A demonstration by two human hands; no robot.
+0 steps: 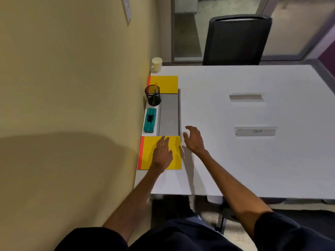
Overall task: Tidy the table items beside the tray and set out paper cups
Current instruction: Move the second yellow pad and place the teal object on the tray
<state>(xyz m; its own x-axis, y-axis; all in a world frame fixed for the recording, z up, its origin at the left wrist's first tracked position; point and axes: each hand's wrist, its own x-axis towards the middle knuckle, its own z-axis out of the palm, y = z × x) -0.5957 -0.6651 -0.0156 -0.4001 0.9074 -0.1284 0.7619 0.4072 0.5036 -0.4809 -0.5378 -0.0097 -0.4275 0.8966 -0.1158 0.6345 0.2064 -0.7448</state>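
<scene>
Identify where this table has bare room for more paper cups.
Free: the white tabletop right of the grey tray, around two slots. Crowded: the wall strip holding cup, yellow pads, pen pot, eraser.

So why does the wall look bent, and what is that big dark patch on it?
Head view: the wide-angle lens bows straight lines, so the wall and table edges lean and curve; the dark patch is a soft shadow, probably the wearer's own; the right hand also casts a faint shadow on the table; the whole picture is slightly soft.
</scene>
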